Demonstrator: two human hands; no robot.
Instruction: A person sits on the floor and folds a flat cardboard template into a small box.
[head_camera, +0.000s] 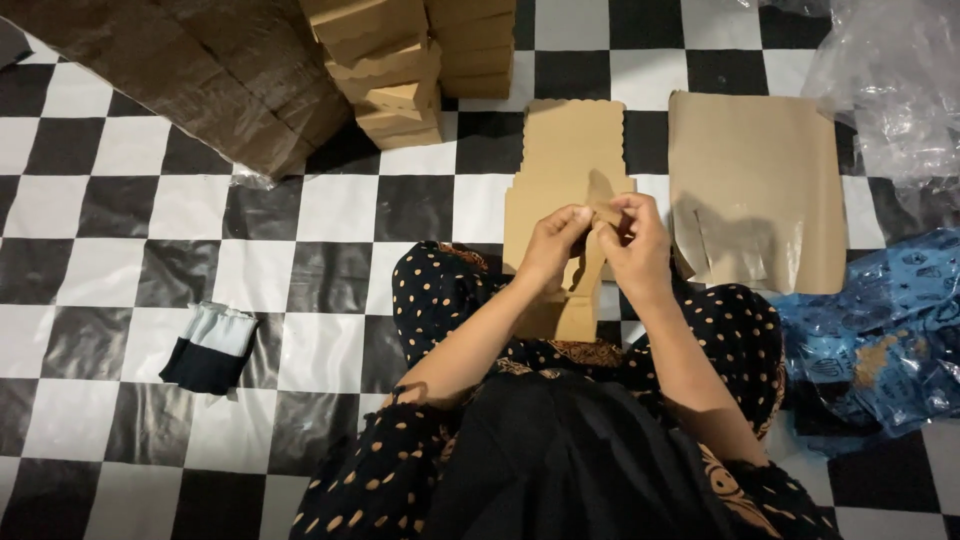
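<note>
From the head camera, you sit on a black-and-white checkered floor (110, 210) with things on every side. Ahead on your left lies a long wrapped bundle of brown cardboard (190, 75), and just beside it a stack of folded brown boxes (385, 70) with a second stack (475, 45) behind. On your right a pile of flat brown sheets (760, 185) rests on the floor, with clear plastic wrap (890, 80) beyond it and a blue printed bag (880, 330) near your right knee. A folded black and pale cloth (210, 348) lies well apart on your left. Nothing stands between your hands and the work.

The flat box blank (570, 160) lies over your lap and the floor, its long axis running straight away from you, scalloped edge at the far end. Your left hand (552, 245) and right hand (632, 245) meet at its middle, fingers curled and pinched on a small flap (603, 212).
</note>
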